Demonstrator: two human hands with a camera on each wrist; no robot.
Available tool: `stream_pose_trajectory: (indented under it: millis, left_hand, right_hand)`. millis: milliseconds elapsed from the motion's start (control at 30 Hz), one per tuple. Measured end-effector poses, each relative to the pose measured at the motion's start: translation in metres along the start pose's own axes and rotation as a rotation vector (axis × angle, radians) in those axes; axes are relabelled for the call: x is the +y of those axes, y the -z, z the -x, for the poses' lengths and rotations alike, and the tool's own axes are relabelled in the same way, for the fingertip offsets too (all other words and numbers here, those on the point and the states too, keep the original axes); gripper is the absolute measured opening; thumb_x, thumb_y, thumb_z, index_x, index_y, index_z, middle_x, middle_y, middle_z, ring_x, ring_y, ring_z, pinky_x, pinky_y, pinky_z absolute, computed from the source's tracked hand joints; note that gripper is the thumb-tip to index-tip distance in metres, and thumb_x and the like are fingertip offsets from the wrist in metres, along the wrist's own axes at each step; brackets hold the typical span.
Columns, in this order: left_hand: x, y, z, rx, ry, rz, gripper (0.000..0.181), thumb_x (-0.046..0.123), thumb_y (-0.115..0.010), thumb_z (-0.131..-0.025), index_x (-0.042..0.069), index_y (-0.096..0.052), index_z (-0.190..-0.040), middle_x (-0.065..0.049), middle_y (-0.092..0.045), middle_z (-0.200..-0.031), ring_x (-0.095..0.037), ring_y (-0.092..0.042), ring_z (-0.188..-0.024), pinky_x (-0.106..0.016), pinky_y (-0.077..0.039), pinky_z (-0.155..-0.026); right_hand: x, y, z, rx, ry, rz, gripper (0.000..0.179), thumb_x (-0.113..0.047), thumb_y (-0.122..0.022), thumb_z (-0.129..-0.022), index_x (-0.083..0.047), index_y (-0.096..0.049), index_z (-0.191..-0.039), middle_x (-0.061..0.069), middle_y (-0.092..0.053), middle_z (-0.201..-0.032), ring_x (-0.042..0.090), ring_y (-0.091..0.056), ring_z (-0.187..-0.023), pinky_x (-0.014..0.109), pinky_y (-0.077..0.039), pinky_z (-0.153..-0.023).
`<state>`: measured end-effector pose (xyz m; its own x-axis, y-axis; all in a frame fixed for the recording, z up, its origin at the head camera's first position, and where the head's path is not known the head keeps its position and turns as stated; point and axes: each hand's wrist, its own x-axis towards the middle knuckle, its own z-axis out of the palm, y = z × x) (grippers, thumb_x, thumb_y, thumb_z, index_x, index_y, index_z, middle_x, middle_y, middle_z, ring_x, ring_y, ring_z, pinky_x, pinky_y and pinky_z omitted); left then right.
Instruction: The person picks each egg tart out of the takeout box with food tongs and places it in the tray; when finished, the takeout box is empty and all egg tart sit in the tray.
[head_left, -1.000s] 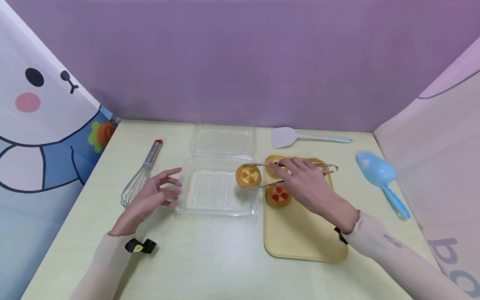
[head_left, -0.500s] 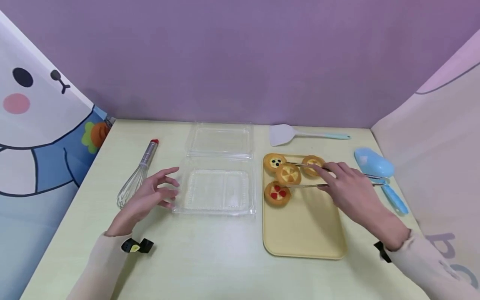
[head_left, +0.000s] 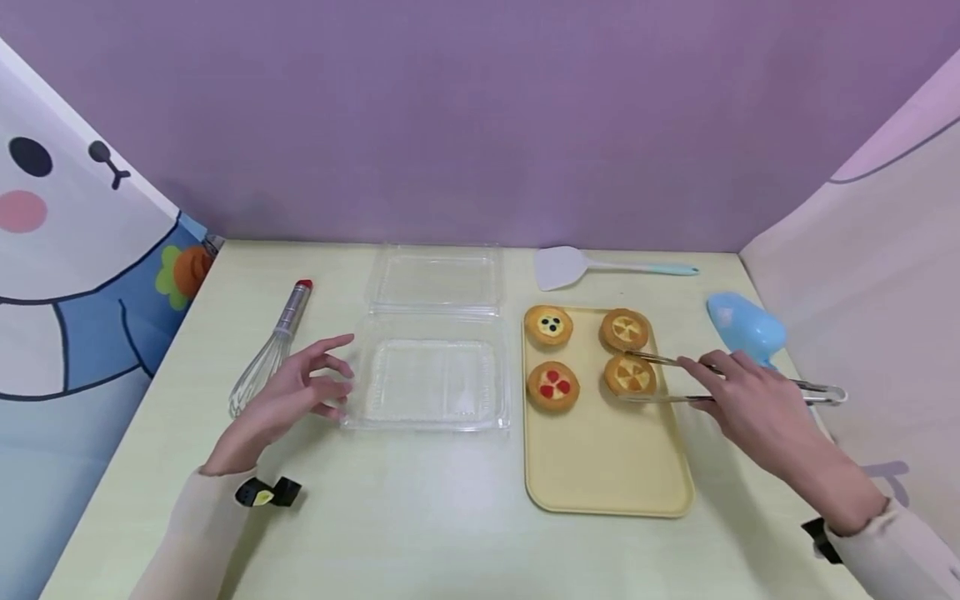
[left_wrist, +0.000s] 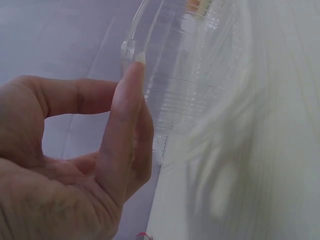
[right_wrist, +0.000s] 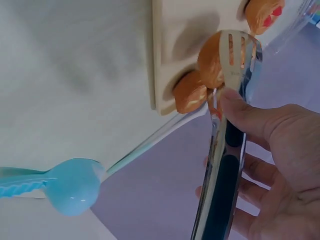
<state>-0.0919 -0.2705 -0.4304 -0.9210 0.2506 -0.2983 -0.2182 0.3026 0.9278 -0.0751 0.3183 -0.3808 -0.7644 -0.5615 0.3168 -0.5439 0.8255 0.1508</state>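
Observation:
My right hand [head_left: 765,412] grips metal tongs [head_left: 823,393], whose tips flank a round tart with a yellow wedge topping [head_left: 630,377]. In the right wrist view a slotted tongs end [right_wrist: 231,55] overlaps this tart [right_wrist: 210,65]. Three more tarts are on the beige tray [head_left: 607,475]: a similar wedge-topped one [head_left: 625,331], one with dark dots [head_left: 549,327] and one with red pieces [head_left: 553,387]. My left hand [head_left: 288,396] has loosely bent fingers beside the left edge of a clear plastic clamshell box [head_left: 431,427], its lid [head_left: 435,282] folded back.
A wire whisk [head_left: 273,354] lies left of the box. Behind the tray is a white spatula [head_left: 562,268] with a pale green handle. The blue scoop [head_left: 746,325] is near the table's right edge. A purple backdrop [head_left: 480,125] rises at the back.
My right hand has moved right with the tongs, carrying the wedge-topped tart from over the box to the tray's right side. The left hand stays beside the box.

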Motion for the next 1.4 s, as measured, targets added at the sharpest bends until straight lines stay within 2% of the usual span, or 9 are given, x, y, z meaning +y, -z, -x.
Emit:
stream_pose_trajectory:
  millis: [533, 900, 1400]
  left_hand:
    - [0.001, 0.002, 0.002, -0.033, -0.047, 0.036, 0.076, 0.005, -0.064, -0.100, 0.010, -0.025, -0.165, -0.017, -0.053, -0.121, -0.018, -0.070, -0.086, -0.036, -0.066, -0.071]
    - [-0.002, 0.003, 0.000, -0.041, -0.067, 0.046, 0.074, 0.003, -0.063, -0.101, 0.007, -0.025, -0.164, -0.015, -0.054, -0.120, -0.016, -0.070, -0.086, -0.035, -0.066, -0.072]
    - [-0.006, 0.001, 0.001, -0.027, -0.066, 0.044, 0.073, 0.003, -0.062, -0.101, 0.007, -0.026, -0.164, -0.012, -0.056, -0.120, -0.016, -0.070, -0.088, -0.033, -0.066, -0.071]
  right_hand:
    - [-0.002, -0.007, 0.008, 0.000, 0.003, -0.015, 0.064, -0.020, -0.093, -0.065, -0.010, -0.072, -0.125, 0.010, -0.071, -0.106, 0.034, -0.068, -0.088, 0.050, -0.056, -0.062]
    - [-0.003, -0.008, 0.012, -0.022, -0.023, -0.022, 0.065, -0.020, -0.092, -0.068, -0.011, -0.071, -0.128, 0.011, -0.071, -0.108, 0.035, -0.068, -0.088, 0.052, -0.056, -0.064]
    - [-0.001, -0.005, 0.019, -0.015, -0.042, -0.036, 0.073, -0.022, -0.091, -0.067, -0.011, -0.067, -0.135, 0.012, -0.070, -0.117, 0.038, -0.067, -0.102, 0.059, -0.057, -0.075]
